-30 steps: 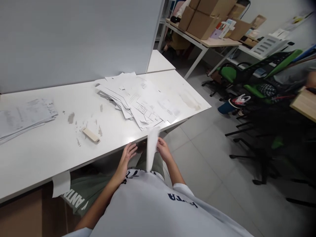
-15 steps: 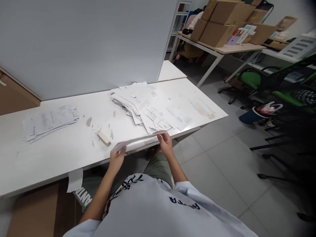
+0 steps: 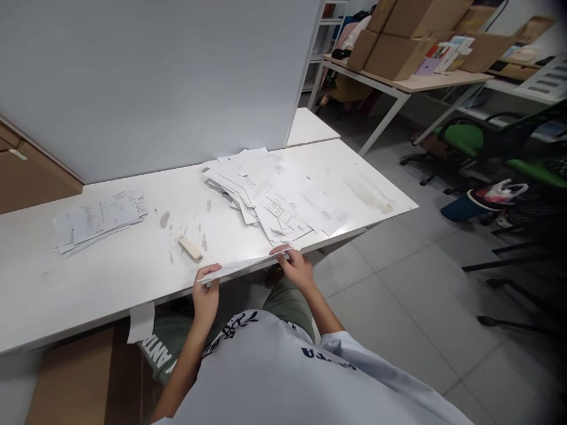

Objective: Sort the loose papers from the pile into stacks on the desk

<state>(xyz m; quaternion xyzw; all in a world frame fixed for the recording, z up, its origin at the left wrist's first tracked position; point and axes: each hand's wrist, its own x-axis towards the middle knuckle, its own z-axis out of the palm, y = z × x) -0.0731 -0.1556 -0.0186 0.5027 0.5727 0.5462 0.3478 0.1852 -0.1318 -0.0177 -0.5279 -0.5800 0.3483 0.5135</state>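
My left hand (image 3: 207, 290) and my right hand (image 3: 296, 267) pinch opposite ends of a white paper sheet (image 3: 243, 265), seen almost edge-on at the table's front edge. Just beyond my right hand lies a messy heap of printed papers (image 3: 274, 195), some sheets curled and fanned out. A small cream-coloured block (image 3: 190, 248), perhaps a stapler, rests on the table past my left hand. Farther left sits a neater stack of printed papers (image 3: 101, 218).
The white table (image 3: 110, 283) has grey smudges and backs onto a tall grey panel (image 3: 186, 77). A cardboard box (image 3: 35, 171) stands at the left end, another box (image 3: 71, 378) below. To the right are a blue bin (image 3: 465, 206), green chairs (image 3: 463, 136) and a table of boxes (image 3: 394, 56).
The sheet has tilted from showing its face to nearly edge-on, and my fingers have shifted along its ends. The whole view has swung slightly left.
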